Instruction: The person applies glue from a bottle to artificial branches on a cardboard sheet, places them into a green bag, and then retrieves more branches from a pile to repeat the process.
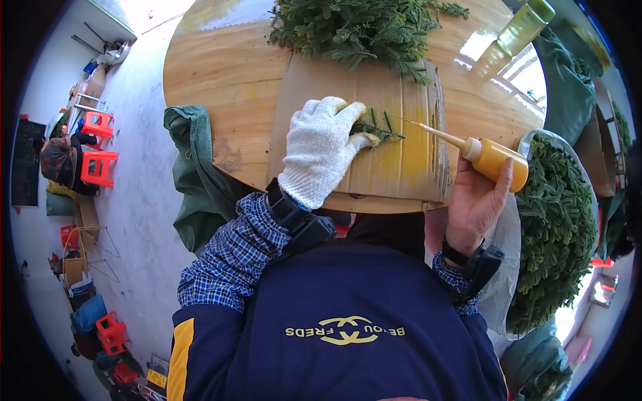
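Note:
My left hand (pixel 321 145), in a white knit glove with yellow-stained fingertips, pinches a small green fir sprig (pixel 378 128) just above a flat piece of corrugated cardboard (pixel 346 173). Bare, my right hand (pixel 476 200) holds a squeeze bottle (pixel 494 160) of orange-yellow liquid. The bottle is tilted, and its long thin nozzle points left with the needle tip close to the sprig's upper right side. Whether the tip touches the sprig I cannot tell. Yellow stains mark the cardboard below the nozzle.
A heap of fir sprigs (pixel 351 30) lies at the cardboard's far edge on the round wooden table (pixel 225 95). A green-capped bottle (pixel 524 30) stands far right. Beside my right arm is a bag full of fir sprigs (pixel 551 235). Green cloth (pixel 193 150) hangs over the left edge. Red stools (pixel 99 169) stand farther left, near another person (pixel 67 155).

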{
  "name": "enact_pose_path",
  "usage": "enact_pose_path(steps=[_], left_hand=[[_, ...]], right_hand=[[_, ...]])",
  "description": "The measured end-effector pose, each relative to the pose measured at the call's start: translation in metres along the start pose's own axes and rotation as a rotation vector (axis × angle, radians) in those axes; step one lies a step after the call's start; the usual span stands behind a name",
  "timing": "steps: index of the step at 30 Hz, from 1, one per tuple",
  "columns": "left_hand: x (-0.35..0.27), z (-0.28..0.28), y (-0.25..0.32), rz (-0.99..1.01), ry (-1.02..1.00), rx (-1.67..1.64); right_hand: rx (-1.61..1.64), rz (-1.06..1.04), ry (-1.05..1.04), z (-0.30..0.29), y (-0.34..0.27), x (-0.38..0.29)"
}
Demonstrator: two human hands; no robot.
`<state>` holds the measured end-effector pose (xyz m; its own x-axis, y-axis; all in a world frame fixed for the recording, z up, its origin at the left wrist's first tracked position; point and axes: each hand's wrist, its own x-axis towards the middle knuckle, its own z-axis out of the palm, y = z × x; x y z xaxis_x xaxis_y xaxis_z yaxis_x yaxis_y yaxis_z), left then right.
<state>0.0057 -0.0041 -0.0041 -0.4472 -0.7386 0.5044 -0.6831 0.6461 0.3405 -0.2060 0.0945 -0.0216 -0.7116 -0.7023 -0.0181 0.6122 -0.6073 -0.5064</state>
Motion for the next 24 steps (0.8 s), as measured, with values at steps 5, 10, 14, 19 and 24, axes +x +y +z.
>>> enact_pose_path(steps=[5,10,14,19,24], left_hand=[[-0.004,-0.003,-0.002,-0.024,0.012,0.042],[-0.004,-0.005,-0.002,-0.137,-0.027,-0.039],[-0.004,-0.003,-0.006,-0.136,-0.030,-0.041],[-0.005,-0.004,-0.009,-0.134,-0.029,-0.053],[-0.007,-0.001,-0.011,-0.125,-0.008,-0.069]], right_hand=[[-0.062,-0.014,-0.053,0.013,0.008,-0.010],[-0.146,-0.067,-0.094,0.022,0.016,-0.014],[-0.217,-0.101,-0.154,0.030,0.022,-0.019],[-0.280,-0.126,-0.209,0.040,0.030,-0.027],[-0.322,-0.149,-0.255,0.044,0.034,-0.029]])
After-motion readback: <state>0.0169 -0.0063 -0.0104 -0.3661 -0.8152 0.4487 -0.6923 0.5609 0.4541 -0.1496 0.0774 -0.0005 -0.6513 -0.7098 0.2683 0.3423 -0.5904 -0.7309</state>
